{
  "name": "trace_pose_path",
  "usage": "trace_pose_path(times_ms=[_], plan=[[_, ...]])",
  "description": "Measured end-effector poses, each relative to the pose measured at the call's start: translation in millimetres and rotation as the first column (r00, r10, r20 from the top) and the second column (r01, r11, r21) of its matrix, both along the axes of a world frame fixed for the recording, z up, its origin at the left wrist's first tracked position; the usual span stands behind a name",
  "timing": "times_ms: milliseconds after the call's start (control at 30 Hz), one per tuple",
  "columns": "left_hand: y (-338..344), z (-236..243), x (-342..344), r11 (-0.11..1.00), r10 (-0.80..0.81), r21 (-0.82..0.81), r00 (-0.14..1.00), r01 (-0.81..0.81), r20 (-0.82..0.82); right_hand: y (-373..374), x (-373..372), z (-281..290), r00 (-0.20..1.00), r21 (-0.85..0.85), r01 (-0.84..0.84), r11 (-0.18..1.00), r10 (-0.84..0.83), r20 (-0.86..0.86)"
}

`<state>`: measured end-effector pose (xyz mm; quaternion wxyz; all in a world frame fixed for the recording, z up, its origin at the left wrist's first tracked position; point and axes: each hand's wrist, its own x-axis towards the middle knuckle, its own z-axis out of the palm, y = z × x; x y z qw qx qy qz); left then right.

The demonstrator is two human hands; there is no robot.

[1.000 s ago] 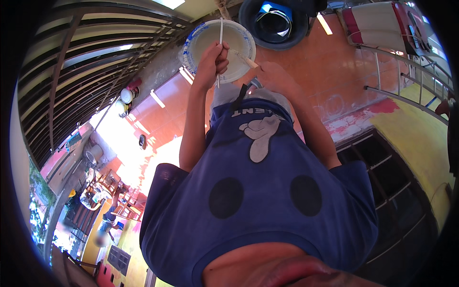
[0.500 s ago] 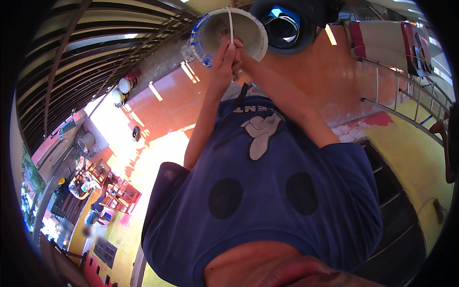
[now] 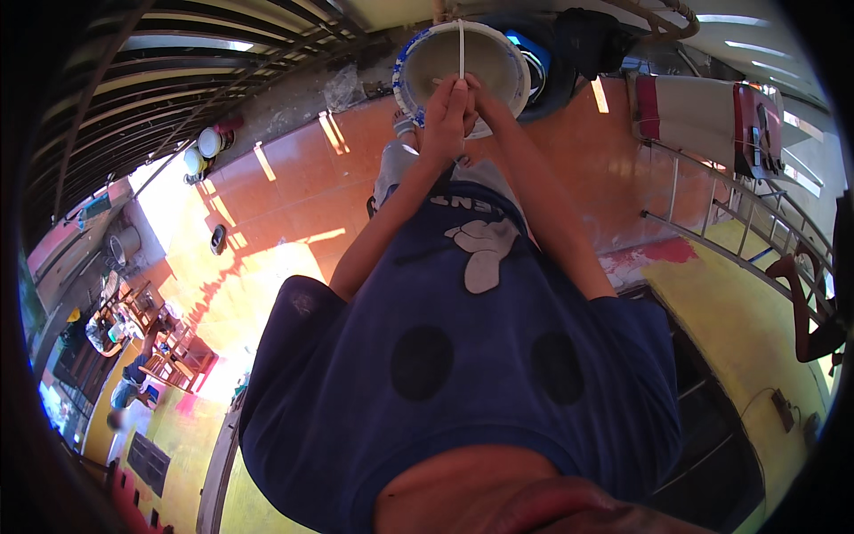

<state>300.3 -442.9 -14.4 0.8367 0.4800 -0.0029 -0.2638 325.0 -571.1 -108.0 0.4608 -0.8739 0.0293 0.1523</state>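
My left hand (image 3: pixel 447 116) is closed around a thin white strip (image 3: pixel 461 44) that runs upright over a white bucket (image 3: pixel 405 67) smeared with blue paint. My right hand (image 3: pixel 471 96) is closed just behind and right of the left, largely covered by it; what its fingers hold is hidden. Both hands are together over the near part of the bucket's opening. A dark tub (image 3: pixel 547 102) with blue inside sits against the bucket's right side, partly hidden by it.
Orange tiled floor (image 3: pixel 294 196) surrounds me. Metal ladders (image 3: pixel 712 222) and a pale padded item (image 3: pixel 685 116) are on the right. Small buckets (image 3: pixel 211 142) stand by slatted metal bars at left. Another person (image 3: pixel 133 383) and wooden chairs (image 3: pixel 182 360) are at lower left.
My right hand has moved up and inward against the left; the brush it held is no longer clearly visible. The bucket appears further right in view, overlapping the dark tub.
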Motion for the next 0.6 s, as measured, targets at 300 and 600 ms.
trace_pose_path(times_ms=[300, 600], plan=[[15.2, 7.2, 4.9, 0.999, 0.029, -0.044, 0.997, -0.032, -0.076, -41.9, -86.8, 70.2, 0.917, 0.043, 0.384, 0.923, -0.375, -0.138], [41.3, 11.4, 20.5, 0.998, 0.039, -0.038, 0.991, -0.044, -0.128, 3.5, -120.6, 86.8, 0.85, 0.119, 0.47, 0.875, -0.485, 0.206]])
